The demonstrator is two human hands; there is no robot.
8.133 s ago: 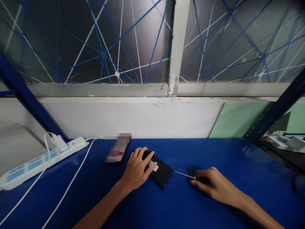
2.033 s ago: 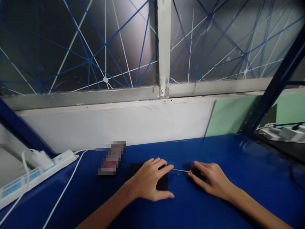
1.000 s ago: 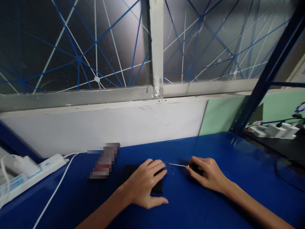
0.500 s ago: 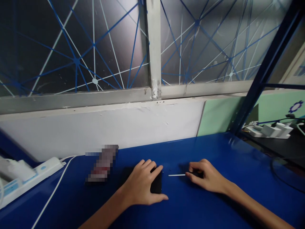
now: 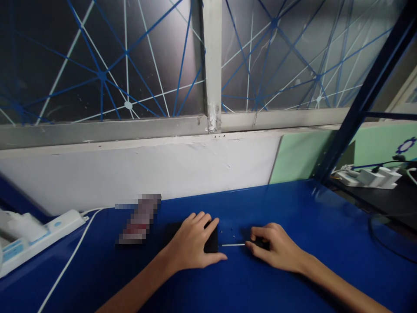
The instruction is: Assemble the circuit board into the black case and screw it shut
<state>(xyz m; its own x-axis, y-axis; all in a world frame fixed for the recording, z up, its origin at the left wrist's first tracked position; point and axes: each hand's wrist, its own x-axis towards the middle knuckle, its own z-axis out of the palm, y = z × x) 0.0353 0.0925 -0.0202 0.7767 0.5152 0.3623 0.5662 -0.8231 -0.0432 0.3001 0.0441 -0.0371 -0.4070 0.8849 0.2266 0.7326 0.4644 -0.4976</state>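
Note:
My left hand (image 5: 192, 243) lies over a flat black device (image 5: 211, 241) on the blue table (image 5: 293, 213), fingers curled over its top and thumb along its near edge. My right hand (image 5: 273, 250) is closed around the dark handle of a small screwdriver (image 5: 233, 244). The thin metal shaft points left and its tip meets the device's right edge. Two tiny specks, perhaps screws (image 5: 227, 230), lie on the table just beyond the shaft.
A blurred-out flat object (image 5: 140, 218) lies left of the device. A white power strip (image 5: 35, 241) with a plug and white cable sits at the far left. A white wall and patterned window stand behind. Another bench with white boxes (image 5: 371, 177) is at right.
The screwdriver has swung from pointing up-left to lying level, and its tip has closed in on the device's right edge. My left hand stays on the device. The camera has drifted slightly.

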